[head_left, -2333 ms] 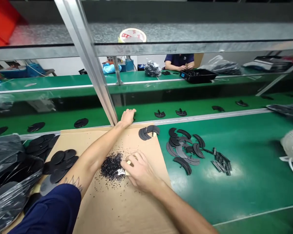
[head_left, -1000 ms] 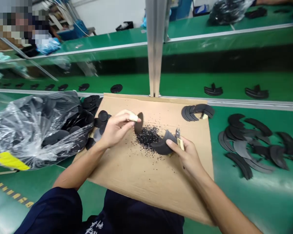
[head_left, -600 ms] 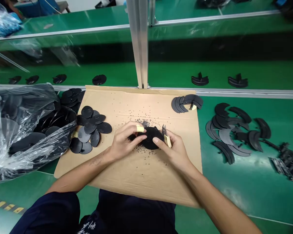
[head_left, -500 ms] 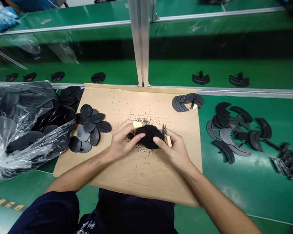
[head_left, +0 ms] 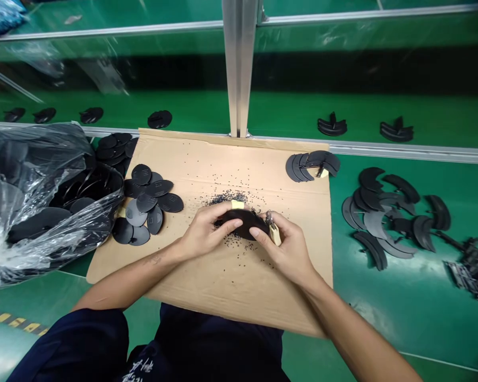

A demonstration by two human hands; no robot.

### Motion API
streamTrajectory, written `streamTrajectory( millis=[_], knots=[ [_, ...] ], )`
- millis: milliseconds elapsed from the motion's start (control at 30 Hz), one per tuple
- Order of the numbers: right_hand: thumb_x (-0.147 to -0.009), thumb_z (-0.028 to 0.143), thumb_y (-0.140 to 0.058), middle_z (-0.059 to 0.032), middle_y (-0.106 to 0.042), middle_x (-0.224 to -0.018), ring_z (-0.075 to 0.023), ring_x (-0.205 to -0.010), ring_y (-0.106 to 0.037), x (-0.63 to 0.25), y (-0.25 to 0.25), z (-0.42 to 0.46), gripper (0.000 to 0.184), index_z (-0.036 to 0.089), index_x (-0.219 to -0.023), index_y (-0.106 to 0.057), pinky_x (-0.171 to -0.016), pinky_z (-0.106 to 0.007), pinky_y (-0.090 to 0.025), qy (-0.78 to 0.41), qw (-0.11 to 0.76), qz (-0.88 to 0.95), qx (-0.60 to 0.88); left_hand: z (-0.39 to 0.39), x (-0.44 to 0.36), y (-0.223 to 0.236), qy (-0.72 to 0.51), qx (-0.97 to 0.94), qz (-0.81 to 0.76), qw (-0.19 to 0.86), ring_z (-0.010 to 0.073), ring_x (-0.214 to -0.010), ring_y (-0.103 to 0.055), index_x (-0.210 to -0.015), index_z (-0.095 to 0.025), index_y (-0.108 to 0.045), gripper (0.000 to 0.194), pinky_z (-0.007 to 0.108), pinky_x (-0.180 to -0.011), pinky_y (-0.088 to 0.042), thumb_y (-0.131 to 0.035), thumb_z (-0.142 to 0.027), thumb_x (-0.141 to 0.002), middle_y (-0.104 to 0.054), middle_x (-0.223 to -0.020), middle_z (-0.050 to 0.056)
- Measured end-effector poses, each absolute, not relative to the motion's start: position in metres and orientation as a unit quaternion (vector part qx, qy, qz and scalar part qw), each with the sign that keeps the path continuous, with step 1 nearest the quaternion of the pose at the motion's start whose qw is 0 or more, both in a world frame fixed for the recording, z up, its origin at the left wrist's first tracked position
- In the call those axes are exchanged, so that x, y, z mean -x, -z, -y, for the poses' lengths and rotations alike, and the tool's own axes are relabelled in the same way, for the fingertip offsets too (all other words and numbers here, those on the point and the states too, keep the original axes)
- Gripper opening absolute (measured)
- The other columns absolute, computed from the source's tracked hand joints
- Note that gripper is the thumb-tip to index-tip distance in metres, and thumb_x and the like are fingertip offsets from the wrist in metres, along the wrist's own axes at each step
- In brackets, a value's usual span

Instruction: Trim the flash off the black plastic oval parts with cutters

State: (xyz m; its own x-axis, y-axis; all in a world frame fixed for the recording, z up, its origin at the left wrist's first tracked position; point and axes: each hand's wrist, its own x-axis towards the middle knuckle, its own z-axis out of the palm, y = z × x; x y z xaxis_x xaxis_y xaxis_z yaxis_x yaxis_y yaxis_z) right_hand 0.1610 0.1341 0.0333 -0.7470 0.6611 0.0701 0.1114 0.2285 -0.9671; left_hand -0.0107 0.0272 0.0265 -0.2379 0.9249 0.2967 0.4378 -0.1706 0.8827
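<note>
curled fingers: left hand (head_left: 205, 229) clasps a black disc (head_left: 245, 223), right hand (head_left: 289, 249) pinches side cutters (head_left: 274, 232) against it, over black granules (head_left: 225, 199) on cardboard (head_left: 223, 286).

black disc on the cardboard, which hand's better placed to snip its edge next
Probably the right hand: it holds the side cutters, their metal tips right beside the black disc. The left hand is wrapped over the disc, so it seems better placed to steady it.
</note>
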Motion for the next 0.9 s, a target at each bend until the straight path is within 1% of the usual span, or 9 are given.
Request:
streamTrajectory(
  millis=[67,167,300,367,400,500,567,733,900],
  knots=[
    [-0.091,0.041,-0.066,-0.0025,-0.068,-0.086,-0.0175,-0.079,-0.063,-0.161,-0.033,-0.134,0.02,0.021,-0.095,-0.067,-0.072,-0.031,-0.053,-0.513,0.278,0.772,0.253,-0.026,0.012,-0.028,-0.513,-0.578,-0.597,0.215,0.0153,-0.1,-0.073,-0.119,-0.019,-0.068,0.025,0.029,-0.091,-0.061,-0.064,-0.023,-0.095,-0.076,-0.111,0.007],
    [-0.089,0.031,-0.069,-0.0063,-0.069,-0.096,-0.0198,-0.089,-0.066,-0.161,-0.033,-0.136,0.015,0.021,-0.1,-0.067,-0.077,-0.036,-0.055,-0.428,0.337,0.81,0.215,-0.025,0.013,-0.032,-0.486,-0.628,-0.591,0.139,0.0157,-0.097,-0.074,-0.121,-0.019,-0.068,0.027,0.028,-0.086,-0.063,-0.066,-0.022,-0.094,-0.078,-0.108,0.006],
    [-0.089,0.019,-0.067,-0.0062,-0.071,-0.094,-0.02,-0.087,-0.068,-0.163,-0.032,-0.137,0.013,0.022,-0.102,-0.068,-0.074,-0.036,-0.057,-0.389,0.35,0.835,0.169,-0.025,0.014,-0.035,-0.435,-0.682,-0.585,0.057,0.0169,-0.092,-0.076,-0.138,-0.02,-0.056,0.046,0.031,-0.082,-0.065,-0.067,-0.022,-0.094,-0.078,-0.105,0.006],
    [-0.089,0.015,-0.065,-0.0055,-0.072,-0.092,-0.0201,-0.087,-0.069,-0.164,-0.031,-0.137,0.015,0.022,-0.101,-0.068,-0.073,-0.036,-0.058,-0.383,0.35,0.84,0.157,-0.026,0.014,-0.036,-0.447,-0.678,-0.579,0.077,0.017,-0.094,-0.075,-0.143,-0.02,-0.051,0.053,0.032,-0.084,-0.064,-0.068,-0.022,-0.093,-0.078,-0.104,0.007],
    [-0.088,0.014,-0.065,-0.0053,-0.073,-0.092,-0.0203,-0.087,-0.07,-0.165,-0.031,-0.136,0.016,0.023,-0.101,-0.069,-0.073,-0.036,-0.059,-0.381,0.353,0.841,0.151,-0.026,0.015,-0.036,-0.462,-0.67,-0.573,0.096,0.0169,-0.093,-0.074,-0.142,-0.02,-0.052,0.053,0.032,-0.083,-0.063,-0.069,-0.022,-0.092,-0.078,-0.104,0.007],
    [-0.087,0.01,-0.065,-0.0057,-0.075,-0.095,-0.0206,-0.088,-0.072,-0.166,-0.029,-0.134,0.022,0.023,-0.103,-0.069,-0.072,-0.037,-0.06,-0.37,0.366,0.843,0.135,-0.027,0.017,-0.037,-0.502,-0.648,-0.554,0.143,0.0167,-0.086,-0.071,-0.128,-0.022,-0.065,0.041,0.032,-0.076,-0.061,-0.074,-0.029,-0.089,-0.078,-0.098,0.006],
    [-0.087,0.007,-0.063,-0.0057,-0.075,-0.096,-0.0198,-0.087,-0.072,-0.167,-0.027,-0.133,0.024,0.024,-0.102,-0.069,-0.072,-0.036,-0.06,-0.354,0.376,0.847,0.128,-0.027,0.018,-0.039,-0.509,-0.649,-0.543,0.156,0.0169,-0.085,-0.069,-0.123,-0.024,-0.068,0.036,0.033,-0.074,-0.059,-0.073,-0.033,-0.089,-0.078,-0.096,0.006],
    [-0.085,0.006,-0.065,-0.0049,-0.076,-0.095,-0.0186,-0.083,-0.073,-0.165,-0.023,-0.134,0.024,0.024,-0.101,-0.069,-0.069,-0.034,-0.06,-0.335,0.401,0.845,0.113,-0.027,0.017,-0.046,-0.481,-0.67,-0.542,0.162,0.017,-0.092,-0.069,-0.134,-0.024,-0.061,0.038,0.035,-0.082,-0.058,-0.063,-0.024,-0.096,-0.077,-0.105,0.007],
    [-0.087,0.008,-0.066,-0.0049,-0.076,-0.097,-0.0186,-0.084,-0.073,-0.164,-0.022,-0.134,0.025,0.025,-0.105,-0.068,-0.068,-0.034,-0.06,-0.346,0.405,0.84,0.105,-0.027,0.016,-0.048,-0.488,-0.666,-0.536,0.177,0.0171,-0.091,-0.069,-0.13,-0.024,-0.064,0.034,0.035,-0.079,-0.059,-0.064,-0.024,-0.096,-0.077,-0.102,0.007]
  ],
)
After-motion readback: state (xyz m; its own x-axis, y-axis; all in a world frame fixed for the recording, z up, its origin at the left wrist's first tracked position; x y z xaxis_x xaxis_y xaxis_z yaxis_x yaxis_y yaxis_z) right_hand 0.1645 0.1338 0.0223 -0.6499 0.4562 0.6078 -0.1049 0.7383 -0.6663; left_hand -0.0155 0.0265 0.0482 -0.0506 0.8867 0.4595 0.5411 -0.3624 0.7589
